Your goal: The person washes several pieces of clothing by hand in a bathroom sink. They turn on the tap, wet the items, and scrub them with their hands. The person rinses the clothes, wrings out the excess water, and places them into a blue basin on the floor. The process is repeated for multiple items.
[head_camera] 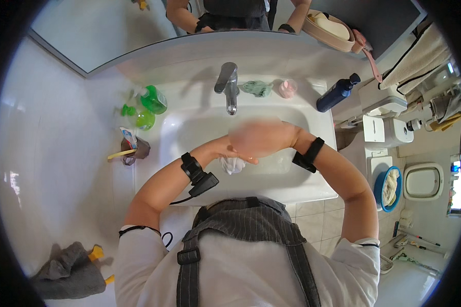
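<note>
Over the white washbasin (280, 190) my two hands meet, and a blurred patch hides most of their fingers. A bunched white cloth (232, 165) sticks out from under my left hand (227, 147), which appears to grip it. My right hand (267, 137) lies over or against the left one; how its fingers are set is hidden. Behind the hands stands a chrome single-lever tap (229, 88), its spout pointing towards me. A black strap with a device (199, 176) is on my left wrist, and another black strap (309, 155) circles the right.
Left of the basin stand green pump bottles (153, 100) and a cup (136, 149) with a toothbrush. Along the back ledge lie a green mesh bundle (257, 88), a small pink container (288, 88) and a dark blue bottle (337, 94). A mirror (138, 23) hangs above.
</note>
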A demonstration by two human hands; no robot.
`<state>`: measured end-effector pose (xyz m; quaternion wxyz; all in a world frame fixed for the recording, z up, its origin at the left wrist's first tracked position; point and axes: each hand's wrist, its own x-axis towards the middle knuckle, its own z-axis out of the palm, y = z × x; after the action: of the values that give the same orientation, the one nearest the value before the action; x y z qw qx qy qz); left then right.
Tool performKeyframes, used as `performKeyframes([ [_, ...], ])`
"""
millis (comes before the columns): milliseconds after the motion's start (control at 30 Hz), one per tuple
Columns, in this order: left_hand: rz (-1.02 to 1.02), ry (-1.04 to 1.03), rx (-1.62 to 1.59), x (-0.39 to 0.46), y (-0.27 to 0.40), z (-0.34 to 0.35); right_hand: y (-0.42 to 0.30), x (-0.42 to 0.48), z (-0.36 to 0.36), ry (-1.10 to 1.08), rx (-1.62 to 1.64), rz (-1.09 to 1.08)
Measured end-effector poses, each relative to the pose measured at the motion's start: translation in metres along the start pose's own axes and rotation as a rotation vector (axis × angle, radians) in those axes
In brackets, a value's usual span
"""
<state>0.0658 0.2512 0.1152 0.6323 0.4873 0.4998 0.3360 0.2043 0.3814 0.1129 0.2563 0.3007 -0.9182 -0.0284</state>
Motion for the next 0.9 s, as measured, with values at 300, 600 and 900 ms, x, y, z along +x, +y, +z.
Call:
performKeyframes([
  [300,-0.18,0.187,0.559,0.04,-0.099,-0.012,-0.03,-0.028,0.101,-0.342,0.212,0.647],
  [600,-0.07,0.269,1.203,0.048,-0.073,-0.002,-0.055,-0.043,0.106,-0.347,0.537,1.295],
  [900,0.637,0.242,1.537,0.031,-0.053,-0.014,-0.1,0.007,0.057,0.37,1.497,1.921],
])
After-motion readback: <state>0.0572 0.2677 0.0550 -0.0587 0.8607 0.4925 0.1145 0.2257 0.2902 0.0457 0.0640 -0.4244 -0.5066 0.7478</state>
